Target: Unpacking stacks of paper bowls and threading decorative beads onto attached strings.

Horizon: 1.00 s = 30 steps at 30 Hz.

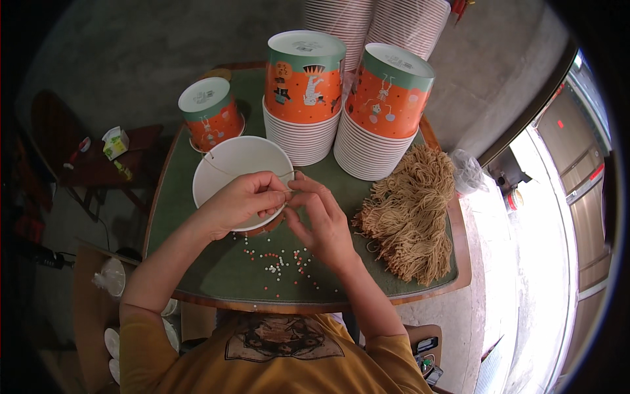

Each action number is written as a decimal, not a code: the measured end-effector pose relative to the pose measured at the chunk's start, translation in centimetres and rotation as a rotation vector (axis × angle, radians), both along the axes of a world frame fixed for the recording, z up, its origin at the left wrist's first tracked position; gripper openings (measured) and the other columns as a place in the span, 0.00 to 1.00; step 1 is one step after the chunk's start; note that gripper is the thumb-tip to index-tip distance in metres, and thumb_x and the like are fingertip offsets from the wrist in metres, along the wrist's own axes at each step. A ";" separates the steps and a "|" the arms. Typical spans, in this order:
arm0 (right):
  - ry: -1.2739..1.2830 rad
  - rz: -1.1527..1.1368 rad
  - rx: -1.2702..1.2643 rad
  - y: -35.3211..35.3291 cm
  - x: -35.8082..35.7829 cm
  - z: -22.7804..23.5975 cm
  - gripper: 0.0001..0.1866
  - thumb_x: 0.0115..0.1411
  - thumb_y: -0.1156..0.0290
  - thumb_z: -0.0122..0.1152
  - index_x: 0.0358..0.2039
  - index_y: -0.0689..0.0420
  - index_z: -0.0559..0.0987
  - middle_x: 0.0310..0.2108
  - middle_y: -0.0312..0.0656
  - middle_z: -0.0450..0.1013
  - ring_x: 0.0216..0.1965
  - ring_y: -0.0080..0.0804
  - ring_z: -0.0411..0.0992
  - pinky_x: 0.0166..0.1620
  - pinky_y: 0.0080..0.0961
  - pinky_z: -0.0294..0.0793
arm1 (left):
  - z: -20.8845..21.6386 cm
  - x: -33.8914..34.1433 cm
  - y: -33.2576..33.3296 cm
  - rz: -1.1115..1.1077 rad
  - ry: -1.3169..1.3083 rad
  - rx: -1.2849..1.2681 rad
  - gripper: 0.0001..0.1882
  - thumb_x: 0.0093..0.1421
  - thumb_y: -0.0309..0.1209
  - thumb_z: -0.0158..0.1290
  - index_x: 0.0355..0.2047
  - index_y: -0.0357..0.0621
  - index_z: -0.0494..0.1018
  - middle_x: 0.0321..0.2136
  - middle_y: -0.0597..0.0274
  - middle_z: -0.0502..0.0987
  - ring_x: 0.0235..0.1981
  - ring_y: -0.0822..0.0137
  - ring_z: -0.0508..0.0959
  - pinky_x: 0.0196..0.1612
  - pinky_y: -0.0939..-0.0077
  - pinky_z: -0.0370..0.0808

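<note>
A white-lined paper bucket (213, 154) stands mouth up on the green tabletop, with orange showing on its outer wall. A thin tan cord (220, 169) runs from its far left rim across the opening toward my hands. My left hand (239, 200) reaches over the near rim, closed in a pinch on the cord. At the right rim my right hand (323, 220) is curled, its fingertips meeting the cord beside the left fingertips; its thumb lies lower, near the outer wall. The exact hold between the fingertips is partly hidden. Small white and orange round bits (275, 264) lie scattered below the bucket.
Two tall stacks of upside-down orange-and-green buckets (303, 85) (387, 98) stand behind. One more bucket (213, 118) sits upside down at far left. A thick bundle of tan cords (413, 217) covers the table's right side. A cardboard box (95, 282) is at lower left.
</note>
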State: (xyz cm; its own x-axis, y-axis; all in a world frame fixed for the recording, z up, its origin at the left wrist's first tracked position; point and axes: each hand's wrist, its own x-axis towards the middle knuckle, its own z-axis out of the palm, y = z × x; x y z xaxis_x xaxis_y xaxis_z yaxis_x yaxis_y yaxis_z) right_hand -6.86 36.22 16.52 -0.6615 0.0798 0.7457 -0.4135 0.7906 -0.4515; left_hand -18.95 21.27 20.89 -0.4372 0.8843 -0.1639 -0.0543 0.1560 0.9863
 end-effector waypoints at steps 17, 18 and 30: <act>0.012 -0.017 -0.001 -0.2 0.1 0.1 0.15 0.47 0.82 0.64 0.35 0.60 0.70 0.43 0.47 0.71 0.49 0.48 0.72 0.46 0.37 0.76 | 0.4 0.3 -0.1 -0.067 0.087 0.057 0.02 0.66 0.26 0.47 0.36 0.42 0.69 0.29 0.70 0.70 0.28 0.80 0.69 0.33 0.84 0.69; 0.015 -0.018 -0.003 -0.2 0.1 0.2 0.16 0.47 0.82 0.64 0.36 0.60 0.70 0.43 0.47 0.71 0.49 0.48 0.72 0.46 0.36 0.75 | 0.4 0.3 -0.1 -0.071 0.097 0.065 0.02 0.66 0.25 0.46 0.36 0.42 0.68 0.29 0.70 0.70 0.27 0.80 0.69 0.33 0.84 0.69; -0.033 -0.019 -0.130 -0.2 -0.1 0.0 0.11 0.49 0.78 0.65 0.33 0.57 0.73 0.42 0.41 0.71 0.42 0.42 0.72 0.41 0.34 0.74 | 0.0 0.2 -0.3 -0.163 0.252 0.122 0.02 0.66 0.23 0.43 0.36 0.44 0.63 0.24 0.69 0.67 0.20 0.80 0.65 0.20 0.85 0.61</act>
State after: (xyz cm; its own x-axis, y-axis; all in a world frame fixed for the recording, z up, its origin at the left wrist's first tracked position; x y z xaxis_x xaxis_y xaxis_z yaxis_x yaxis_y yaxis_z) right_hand -6.96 36.02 16.48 -0.6833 0.1867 0.7059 -0.3824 0.7321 -0.5637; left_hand -18.73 20.98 20.85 -0.3013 0.9526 0.0430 0.2101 0.0223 0.9774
